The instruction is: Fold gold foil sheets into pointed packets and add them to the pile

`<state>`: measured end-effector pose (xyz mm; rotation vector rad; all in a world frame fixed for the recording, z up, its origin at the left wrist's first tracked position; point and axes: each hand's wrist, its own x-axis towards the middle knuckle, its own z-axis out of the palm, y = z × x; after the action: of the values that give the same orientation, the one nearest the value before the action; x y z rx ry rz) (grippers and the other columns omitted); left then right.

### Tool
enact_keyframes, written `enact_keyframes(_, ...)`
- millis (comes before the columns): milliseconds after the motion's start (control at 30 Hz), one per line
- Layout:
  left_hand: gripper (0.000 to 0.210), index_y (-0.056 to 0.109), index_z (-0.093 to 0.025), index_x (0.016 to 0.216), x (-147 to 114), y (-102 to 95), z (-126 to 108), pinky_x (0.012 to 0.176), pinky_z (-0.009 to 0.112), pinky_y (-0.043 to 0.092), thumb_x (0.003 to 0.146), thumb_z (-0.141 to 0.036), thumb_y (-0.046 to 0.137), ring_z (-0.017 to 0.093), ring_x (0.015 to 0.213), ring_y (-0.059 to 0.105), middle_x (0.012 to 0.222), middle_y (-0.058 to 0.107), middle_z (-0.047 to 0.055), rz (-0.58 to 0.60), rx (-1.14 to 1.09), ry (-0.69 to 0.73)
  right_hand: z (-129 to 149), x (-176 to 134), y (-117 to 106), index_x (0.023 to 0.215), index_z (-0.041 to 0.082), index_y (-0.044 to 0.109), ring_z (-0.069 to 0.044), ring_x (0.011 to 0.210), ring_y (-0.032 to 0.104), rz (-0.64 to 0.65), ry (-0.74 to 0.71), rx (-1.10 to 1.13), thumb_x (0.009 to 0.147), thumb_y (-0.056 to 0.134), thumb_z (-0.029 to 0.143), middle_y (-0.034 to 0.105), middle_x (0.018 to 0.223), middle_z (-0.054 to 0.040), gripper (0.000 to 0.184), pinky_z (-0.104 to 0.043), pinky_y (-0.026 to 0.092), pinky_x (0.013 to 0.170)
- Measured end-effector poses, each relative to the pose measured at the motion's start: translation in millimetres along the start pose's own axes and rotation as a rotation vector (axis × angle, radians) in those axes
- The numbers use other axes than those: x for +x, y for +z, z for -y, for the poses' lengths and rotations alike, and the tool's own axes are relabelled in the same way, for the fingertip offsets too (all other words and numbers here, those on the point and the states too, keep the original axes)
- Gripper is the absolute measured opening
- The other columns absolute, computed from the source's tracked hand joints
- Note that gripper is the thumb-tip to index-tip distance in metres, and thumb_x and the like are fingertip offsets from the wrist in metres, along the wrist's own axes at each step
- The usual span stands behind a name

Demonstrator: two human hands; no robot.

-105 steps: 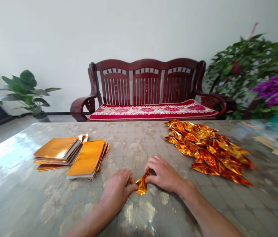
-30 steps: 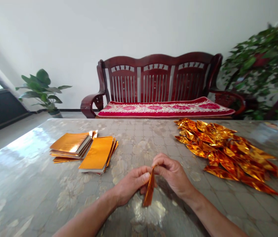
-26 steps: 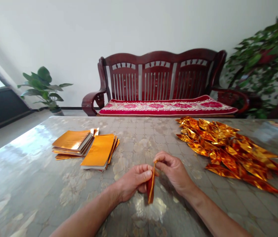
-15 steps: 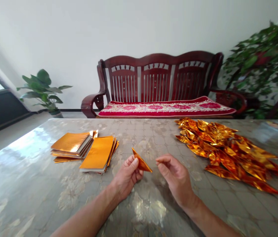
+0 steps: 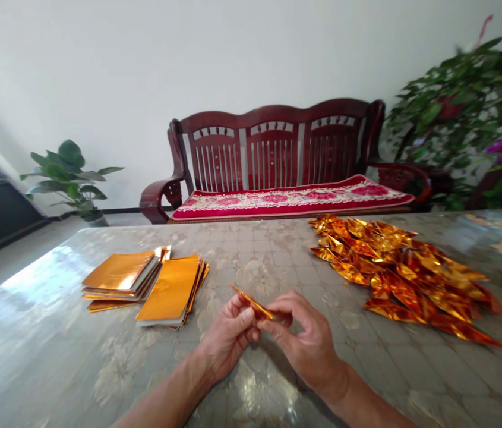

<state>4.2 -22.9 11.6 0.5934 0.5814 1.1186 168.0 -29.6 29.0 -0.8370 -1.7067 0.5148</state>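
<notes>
A small folded piece of gold foil paper point(image 5: 251, 302) is held above the table between my two hands. My left hand point(image 5: 231, 330) is closed on its left part, thumb on the near side. The fingers of my right hand point(image 5: 306, 339) pinch its right end. To the left lie two stacks of flat gold foil sheets, a farther stack point(image 5: 119, 272) and a nearer stack point(image 5: 170, 288) beside it. On the right is a loose pile of folded gold foil pieces point(image 5: 393, 261) with pointed ends.
The table point(image 5: 121, 368) has a patterned, glossy cover. Behind it stands a dark wooden bench point(image 5: 272, 148) with a red floral cushion point(image 5: 295, 199). Potted plants stand at left point(image 5: 70, 172) and right point(image 5: 455, 113). A clear plastic bag point(image 5: 477, 229) lies at the far right.
My right hand has moved left and now grips the right end of the folded foil paper, which is tilted flatter. The whole view has shifted slightly.
</notes>
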Motion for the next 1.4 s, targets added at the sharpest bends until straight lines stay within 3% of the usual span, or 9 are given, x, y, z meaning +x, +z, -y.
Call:
enact_keyframes(233, 0.042, 0.066, -0.018, 0.100, -3.1, 1.8, 0.1, 0.052, 0.014, 0.051, 0.065, -0.023, 0.089, 0.008, 0.061, 0.064, 0.074, 0.068, -0.001, 0.008, 0.021, -0.007, 1.3, -0.5, -1.3, 0.086, 0.020, 0.064, -0.012, 0.068, 0.058, -0.010, -0.024, -0.022, 0.088, 0.064, 0.018, 0.062, 0.076, -0.0003, 0.003, -0.023, 0.047, 0.063)
enact_keyframes(433, 0.029, 0.071, -0.011, 0.083, -2.1, -1.1, 2.4, 0.053, 0.014, 0.051, 0.066, -0.027, 0.088, 0.007, 0.057, 0.062, 0.068, 0.068, 0.002, 0.013, 0.078, -0.036, 1.4, -0.8, -1.1, 0.079, 0.020, 0.058, -0.012, 0.065, 0.055, -0.020, -0.040, -0.053, 0.089, 0.059, 0.016, 0.057, 0.072, 0.0010, 0.010, -0.023, 0.044, 0.061)
enact_keyframes(833, 0.037, 0.068, -0.012, 0.080, -1.2, 1.4, 4.5, 0.050, 0.016, 0.046, 0.064, -0.038, 0.088, 0.007, 0.051, 0.057, 0.062, 0.066, 0.001, -0.098, 0.197, 0.006, 1.6, 1.0, -2.7, 0.066, 0.021, 0.052, -0.013, 0.065, 0.053, 0.007, 0.027, -0.111, 0.090, 0.055, 0.020, 0.053, 0.067, 0.0015, 0.024, -0.025, 0.041, 0.063)
enact_keyframes(900, 0.037, 0.066, -0.012, 0.079, -0.3, 2.3, 4.4, 0.049, 0.017, 0.043, 0.065, -0.040, 0.086, 0.007, 0.048, 0.054, 0.061, 0.066, 0.001, -0.164, 0.280, 0.069, -2.8, 0.8, -3.3, 0.069, 0.021, 0.055, -0.013, 0.066, 0.054, 0.034, 0.085, -0.128, 0.091, 0.054, 0.022, 0.054, 0.068, 0.0010, 0.022, -0.025, 0.042, 0.061)
enact_keyframes(967, 0.034, 0.065, -0.013, 0.077, 0.6, 3.0, 4.0, 0.049, 0.018, 0.042, 0.066, -0.040, 0.084, 0.008, 0.047, 0.052, 0.058, 0.065, 0.000, -0.238, 0.412, 0.151, -9.1, 0.9, -4.3, 0.085, 0.022, 0.062, -0.015, 0.070, 0.057, 0.047, 0.147, -0.150, 0.090, 0.056, 0.025, 0.061, 0.078, -0.0008, 0.009, -0.026, 0.045, 0.061)
enact_keyframes(1033, 0.029, 0.064, -0.013, 0.073, 1.2, 3.1, 4.3, 0.050, 0.019, 0.041, 0.066, -0.034, 0.082, 0.009, 0.049, 0.052, 0.056, 0.063, -0.001, -0.294, 0.552, 0.230, -15.7, 1.7, -5.7, 0.110, 0.022, 0.061, -0.017, 0.079, 0.060, 0.006, 0.175, -0.181, 0.088, 0.061, 0.027, 0.066, 0.093, -0.0034, 0.022, -0.028, 0.048, 0.065)
enact_keyframes(1067, 0.025, 0.063, -0.014, 0.071, 1.3, 2.8, 4.9, 0.051, 0.019, 0.041, 0.067, -0.031, 0.081, 0.009, 0.050, 0.052, 0.056, 0.062, -0.002, -0.306, 0.612, 0.257, -18.4, 2.4, -6.3, 0.112, 0.023, 0.061, -0.018, 0.084, 0.061, -0.006, 0.148, -0.201, 0.088, 0.062, 0.028, 0.066, 0.098, -0.0044, 0.024, -0.029, 0.049, 0.069)
enact_keyframes(1233, 0.009, 0.064, -0.015, 0.071, -0.5, 1.3, 8.8, 0.055, 0.021, 0.040, 0.072, -0.022, 0.071, 0.012, 0.056, 0.053, 0.060, 0.061, -0.002, -0.322, 0.906, 0.362, -21.7, 5.8, -7.2, 0.094, 0.026, 0.069, -0.021, 0.089, 0.059, 0.089, -0.065, -0.277, 0.089, 0.064, 0.024, 0.068, 0.089, -0.0035, 0.007, -0.035, 0.047, 0.080)
enact_keyframes(1400, 0.006, 0.066, -0.017, 0.072, -5.6, 4.8, 6.5, 0.058, 0.021, 0.039, 0.077, -0.020, 0.065, 0.012, 0.059, 0.052, 0.063, 0.060, -0.001, -0.295, 1.126, 0.489, -22.8, 5.6, -4.5, 0.086, 0.025, 0.068, -0.020, 0.083, 0.058, 0.130, -0.051, -0.275, 0.091, 0.062, 0.022, 0.067, 0.081, -0.0021, 0.008, -0.034, 0.046, 0.074)
